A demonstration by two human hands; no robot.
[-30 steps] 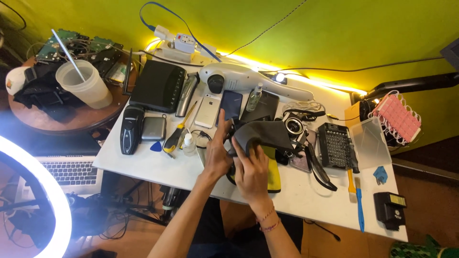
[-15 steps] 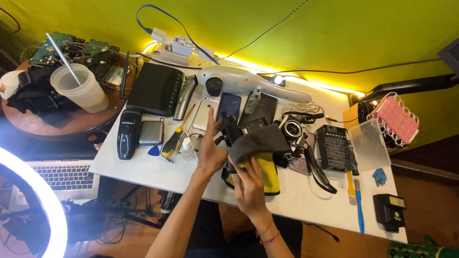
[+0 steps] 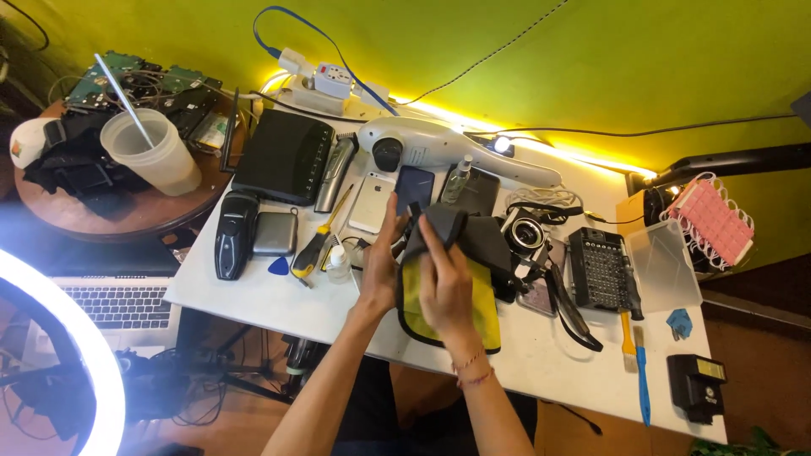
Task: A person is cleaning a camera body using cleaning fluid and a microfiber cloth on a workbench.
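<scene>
Head view: a dark pouch with yellow lining [image 3: 473, 295] was held open above the white table [image 3: 253, 295], its flap lifted, so the inside faced up. Left hand [image 3: 382, 274] gripped its left edge; right hand [image 3: 445, 287] pressed flat on the lining, beside the phones [image 3: 372, 203].

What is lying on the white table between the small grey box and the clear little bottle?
In the head view, a blue pick and a yellow-handled screwdriver lie between the grey box and the bottle on the table.

Bare forearms, no sleeves; thin red thread bracelets [image 3: 470, 370] on right wrist
</scene>
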